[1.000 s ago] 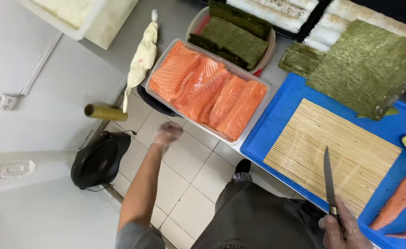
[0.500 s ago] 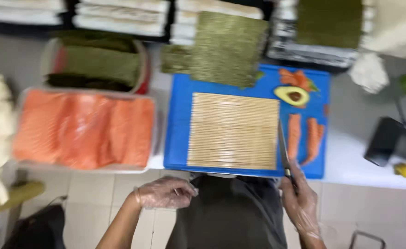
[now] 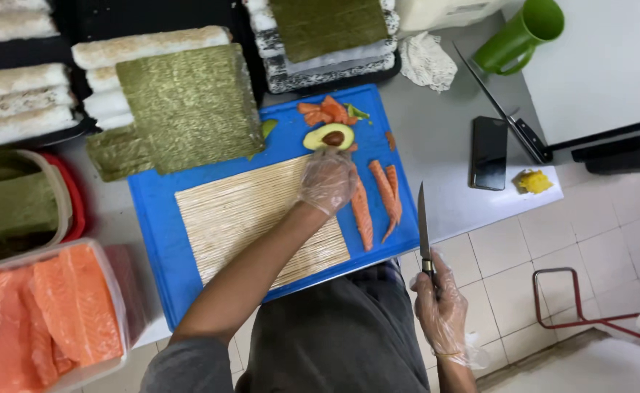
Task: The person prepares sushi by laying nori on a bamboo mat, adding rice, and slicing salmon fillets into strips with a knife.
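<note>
Here the left hand, gloved in thin clear plastic, is stretched far across the blue cutting board, over the right part of the bamboo mat, and its fingertips are laid on the near edge of the halved avocado; whether the fruit is actually pinched or only touched cannot be told. The avocado lies at the far side of the board, cut face up with the pit showing (its long axis running left to right), so it sits directly beyond the left hand and well apart from the right. The right hand, likewise gloved, is held off the near right corner of the board and is closed round the handle of a knife, whose blade points straight away, toward the far side. Between blade and avocado, the salmon strips are laid lengthwise, near to far. The left hand is plainly the nearer one. A seaweed sheet rests farther left.
</note>
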